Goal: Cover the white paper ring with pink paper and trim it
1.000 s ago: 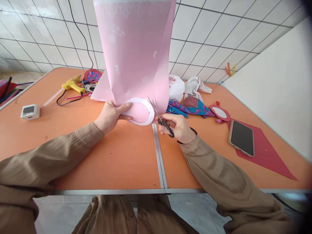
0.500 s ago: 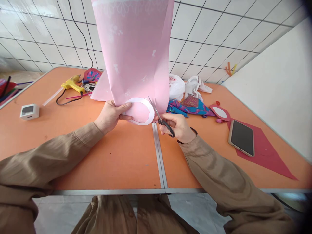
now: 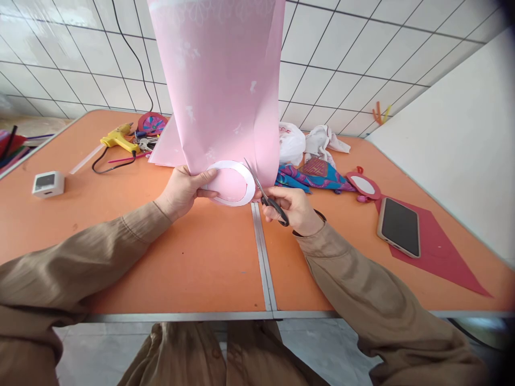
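My left hand (image 3: 183,187) pinches the lower edge of a tall pink patterned paper sheet (image 3: 223,80) that stands up over the orange table (image 3: 193,252). A white paper ring (image 3: 231,183) lies against the sheet's bottom, under my left thumb. My right hand (image 3: 292,209) is closed on the black handles of a pair of scissors (image 3: 263,193). The blades point up and left, and their tips reach the sheet at the ring's right edge.
A yellow glue gun (image 3: 116,139) with its cord, keys and a round decoration lie at the back left, near a small white device (image 3: 48,183). At the right are a white bag (image 3: 292,142), coloured cloth (image 3: 316,174), a small mirror (image 3: 363,186) and a phone (image 3: 398,226) on red paper (image 3: 442,252).
The pink sheet has shifted slightly left at its top. Both hands and the scissors stay almost where they were.
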A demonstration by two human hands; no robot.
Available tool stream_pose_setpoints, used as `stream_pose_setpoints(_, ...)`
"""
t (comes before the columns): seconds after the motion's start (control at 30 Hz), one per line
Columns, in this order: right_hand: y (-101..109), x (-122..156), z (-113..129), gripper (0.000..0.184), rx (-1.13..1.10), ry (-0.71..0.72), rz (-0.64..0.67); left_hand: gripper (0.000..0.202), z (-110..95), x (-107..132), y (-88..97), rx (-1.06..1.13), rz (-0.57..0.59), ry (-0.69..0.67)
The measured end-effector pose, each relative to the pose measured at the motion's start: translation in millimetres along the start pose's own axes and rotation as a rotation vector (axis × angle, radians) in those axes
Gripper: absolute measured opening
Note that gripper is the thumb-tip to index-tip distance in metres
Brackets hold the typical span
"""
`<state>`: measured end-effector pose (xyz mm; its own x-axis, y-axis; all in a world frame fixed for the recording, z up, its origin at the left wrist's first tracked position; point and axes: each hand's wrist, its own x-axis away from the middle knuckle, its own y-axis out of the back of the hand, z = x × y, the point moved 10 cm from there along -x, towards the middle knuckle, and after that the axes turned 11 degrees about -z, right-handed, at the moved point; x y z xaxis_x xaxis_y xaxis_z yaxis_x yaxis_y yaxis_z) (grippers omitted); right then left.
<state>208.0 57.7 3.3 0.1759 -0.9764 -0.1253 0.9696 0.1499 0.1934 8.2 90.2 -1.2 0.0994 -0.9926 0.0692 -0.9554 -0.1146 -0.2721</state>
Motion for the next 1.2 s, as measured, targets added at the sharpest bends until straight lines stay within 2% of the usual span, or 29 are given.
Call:
stream_pose_setpoints(0.37,-0.7,-0.2,0.7,0.054,-0.05,-0.018,-0.001,0.042,-0.7,1.0,-0.4,-0.022,0.014,-0.007)
stream_pose_setpoints(0.97,-2.2,2.2,3.3,0.061,-0.058,-0.024,0.003,0.035,-1.2,1.3,-2.2,-0.017,0.03,-0.015)
stream_pose_setpoints(1.2,-4.0,2.4,4.7,0.056,-0.018,0.019,0.017,0.036,-1.0,2.0,-2.4,-0.002,0.023,-0.011)
